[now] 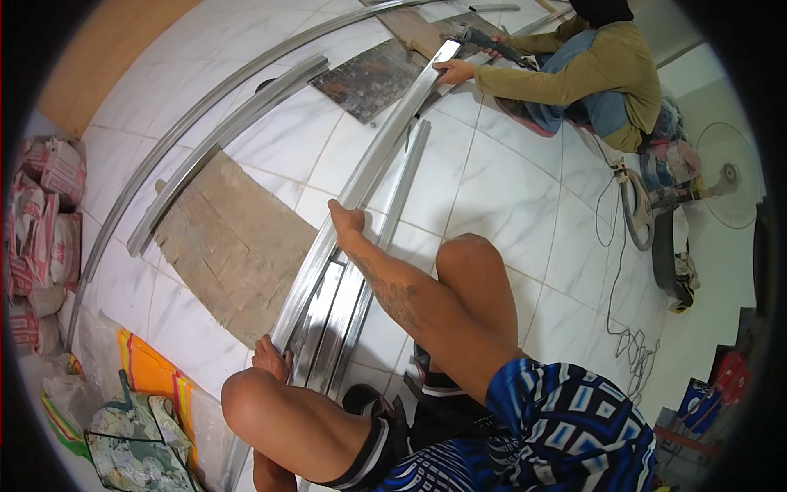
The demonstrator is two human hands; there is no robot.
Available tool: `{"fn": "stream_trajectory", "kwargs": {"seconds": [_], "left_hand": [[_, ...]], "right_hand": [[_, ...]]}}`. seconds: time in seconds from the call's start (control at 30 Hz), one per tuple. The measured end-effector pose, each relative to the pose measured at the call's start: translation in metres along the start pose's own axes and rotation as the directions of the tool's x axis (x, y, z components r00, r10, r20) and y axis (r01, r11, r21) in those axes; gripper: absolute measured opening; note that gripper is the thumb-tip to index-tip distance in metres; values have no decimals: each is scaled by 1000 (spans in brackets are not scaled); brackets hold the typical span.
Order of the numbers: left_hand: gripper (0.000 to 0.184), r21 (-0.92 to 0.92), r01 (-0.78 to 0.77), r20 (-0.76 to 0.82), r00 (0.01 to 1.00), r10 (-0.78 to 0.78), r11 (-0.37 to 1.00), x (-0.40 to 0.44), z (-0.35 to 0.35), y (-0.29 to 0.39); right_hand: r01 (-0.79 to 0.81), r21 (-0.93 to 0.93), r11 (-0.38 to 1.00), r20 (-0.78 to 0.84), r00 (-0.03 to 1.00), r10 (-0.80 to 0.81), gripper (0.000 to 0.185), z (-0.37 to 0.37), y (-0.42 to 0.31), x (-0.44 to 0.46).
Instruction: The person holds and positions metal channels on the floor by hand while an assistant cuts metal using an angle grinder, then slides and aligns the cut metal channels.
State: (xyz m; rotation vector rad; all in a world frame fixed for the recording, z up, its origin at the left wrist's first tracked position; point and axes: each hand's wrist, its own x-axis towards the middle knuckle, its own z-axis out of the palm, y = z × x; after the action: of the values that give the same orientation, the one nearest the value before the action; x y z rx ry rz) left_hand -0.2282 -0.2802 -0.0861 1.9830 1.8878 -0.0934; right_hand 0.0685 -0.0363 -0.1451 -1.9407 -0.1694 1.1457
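A long silver metal channel (385, 135) slants across the floor in front of me. My right hand (347, 221) is closed on it near its middle, beneath a tattooed forearm. Lower down, beside my knee, my left hand (271, 361) grips the same channel, its fingers partly hidden. Several more metal profiles (328, 316) lie side by side under and right of it. At the far end, a co-worker in an olive sleeve (541, 84) steadies the channel with one hand and holds a dark power tool, seemingly an angle grinder (492, 45), close to the channel's tip.
A brown board (234, 238) lies left of the channel, a stained dark board (373, 78) farther up. Long metal profiles (221, 148) stretch along the left. Stacked red-and-white bags (49, 221) and plastic bags (139, 435) are at left. A fan (725, 176) and loose cable (631, 344) are at right.
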Motion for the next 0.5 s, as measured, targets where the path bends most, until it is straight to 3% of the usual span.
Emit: {"fn": "stream_trajectory", "kwargs": {"seconds": [0.03, 0.13, 0.5], "left_hand": [[61, 3, -19, -28, 999, 19, 1000, -1, -3, 1], [61, -27, -6, 18, 1000, 7, 1000, -1, -12, -1], [57, -40, 12, 44, 999, -11, 999, 1, -18, 3]], "right_hand": [[-4, 5, 1000, 20, 1000, 4, 72, 3, 2, 3], [59, 22, 998, -133, 990, -55, 51, 14, 3, 3], [47, 31, 998, -36, 998, -46, 60, 5, -7, -7]]}}
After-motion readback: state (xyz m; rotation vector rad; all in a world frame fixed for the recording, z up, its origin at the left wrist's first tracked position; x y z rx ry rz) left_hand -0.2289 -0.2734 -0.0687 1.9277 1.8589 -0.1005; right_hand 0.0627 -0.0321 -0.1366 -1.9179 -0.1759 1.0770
